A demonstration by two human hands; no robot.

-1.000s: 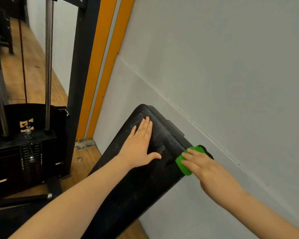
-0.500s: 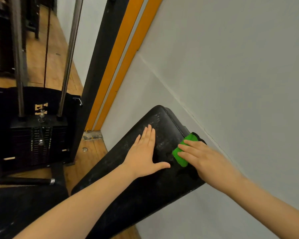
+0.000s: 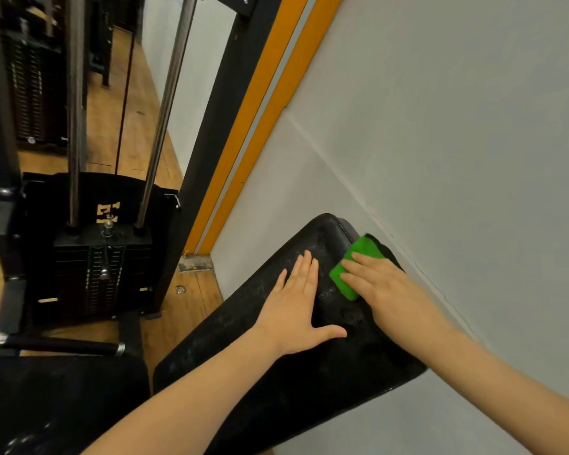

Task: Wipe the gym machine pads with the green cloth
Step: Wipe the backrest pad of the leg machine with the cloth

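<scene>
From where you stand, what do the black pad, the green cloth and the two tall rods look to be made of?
Black pad: likely vinyl or leatherette over foam; a pebbled, faintly shiny skin with pale scuffs.
Green cloth: soft fabric, perhaps microfibre; matte and folded under the right hand.
Rods: metal, probably polished steel; grey with long bright reflections.

One head-worn view looks steeply down, close over the black pad [image 3: 276, 372].
</scene>
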